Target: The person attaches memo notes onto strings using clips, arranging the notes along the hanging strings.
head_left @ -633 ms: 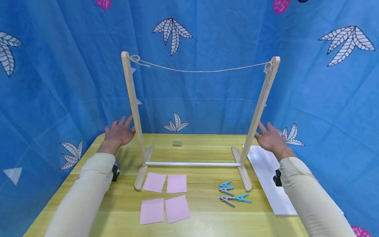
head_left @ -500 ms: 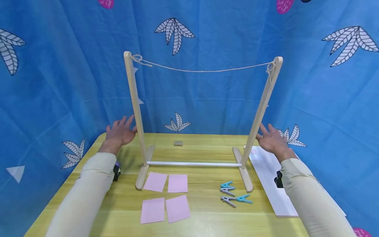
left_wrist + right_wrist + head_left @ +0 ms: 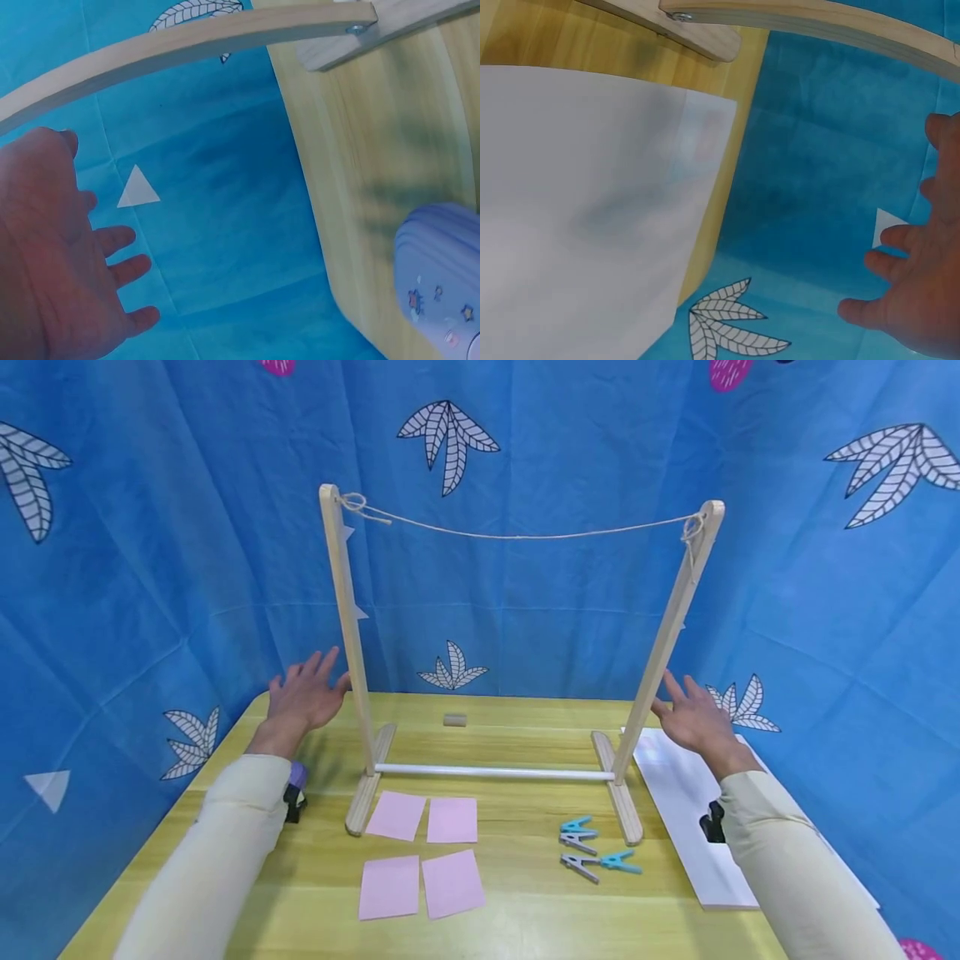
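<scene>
A wooden stand has two uprights, a white crossbar and a string tied between its tops. My left hand is spread beside the left upright, holding nothing. In the left wrist view its fingers are apart and a gap shows to the upright. My right hand, also spread, is just outside the right upright; its fingers hold nothing. Several pink paper squares lie in front of the stand at left. To the right of them lie grey and turquoise clothespins.
A white board lies at the table's right, under my right forearm. Behind the crossbar lies a small brownish cylinder. A purple rounded object with star prints sits by my left wrist. Blue patterned cloth hangs around the table.
The head view has shifted slightly, so the stand and table items appear a little further right and higher. Both hands stay spread beside the uprights, with little visible movement.
</scene>
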`<state>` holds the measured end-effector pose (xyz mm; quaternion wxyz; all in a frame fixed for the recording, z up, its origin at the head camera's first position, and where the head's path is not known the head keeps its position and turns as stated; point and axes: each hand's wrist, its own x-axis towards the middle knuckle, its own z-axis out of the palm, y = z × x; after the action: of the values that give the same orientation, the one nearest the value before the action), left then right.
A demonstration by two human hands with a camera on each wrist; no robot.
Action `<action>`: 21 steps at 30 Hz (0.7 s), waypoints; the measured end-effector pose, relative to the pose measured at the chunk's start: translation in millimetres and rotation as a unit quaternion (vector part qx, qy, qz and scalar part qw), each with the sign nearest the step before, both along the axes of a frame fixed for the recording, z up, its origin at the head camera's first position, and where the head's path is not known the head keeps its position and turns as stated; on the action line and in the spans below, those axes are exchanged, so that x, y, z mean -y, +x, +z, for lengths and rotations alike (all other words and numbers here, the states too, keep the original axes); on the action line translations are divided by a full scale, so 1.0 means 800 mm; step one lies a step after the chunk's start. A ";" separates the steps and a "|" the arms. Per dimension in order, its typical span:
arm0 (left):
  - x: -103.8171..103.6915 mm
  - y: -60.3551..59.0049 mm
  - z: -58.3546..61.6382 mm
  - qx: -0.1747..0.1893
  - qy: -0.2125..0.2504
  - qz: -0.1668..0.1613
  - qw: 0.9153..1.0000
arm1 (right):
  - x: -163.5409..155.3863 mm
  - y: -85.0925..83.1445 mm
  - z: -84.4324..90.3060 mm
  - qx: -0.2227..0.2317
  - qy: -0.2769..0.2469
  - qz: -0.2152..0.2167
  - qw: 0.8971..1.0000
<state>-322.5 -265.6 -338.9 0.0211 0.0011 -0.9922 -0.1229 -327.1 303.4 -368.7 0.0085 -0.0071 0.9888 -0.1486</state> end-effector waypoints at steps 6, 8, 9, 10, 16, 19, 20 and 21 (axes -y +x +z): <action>0.001 0.012 -0.009 -0.023 0.003 -0.002 1.000 | -0.009 0.007 -0.006 -0.019 0.000 0.007 1.000; 0.003 0.017 -0.013 -0.026 0.005 0.002 1.000 | -0.009 0.010 -0.008 -0.024 -0.006 0.010 1.000; 0.004 0.019 -0.015 -0.028 0.006 0.004 1.000 | -0.009 0.011 -0.009 -0.027 -0.009 0.011 1.000; 0.005 0.020 -0.017 -0.029 0.007 0.006 1.000 | -0.010 0.012 -0.010 -0.029 -0.012 0.012 0.999; 0.008 0.029 -0.024 -0.032 0.007 0.011 0.999 | -0.012 0.023 -0.016 -0.039 -0.011 0.012 0.999; 0.007 0.034 -0.029 -0.030 0.009 0.009 0.999 | -0.012 0.029 -0.019 -0.043 -0.011 0.015 0.999; 0.007 0.036 -0.031 -0.030 0.009 0.008 0.999 | -0.012 0.032 -0.020 -0.041 -0.015 0.017 0.999; 0.006 0.038 -0.033 -0.031 0.010 0.008 0.999 | -0.011 0.034 -0.020 -0.041 -0.018 0.019 0.999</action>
<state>-292.3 -270.8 -365.5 0.0524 0.0057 -0.9897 -0.1331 -299.8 312.0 -385.1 -0.0292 -0.0318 0.9852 -0.1659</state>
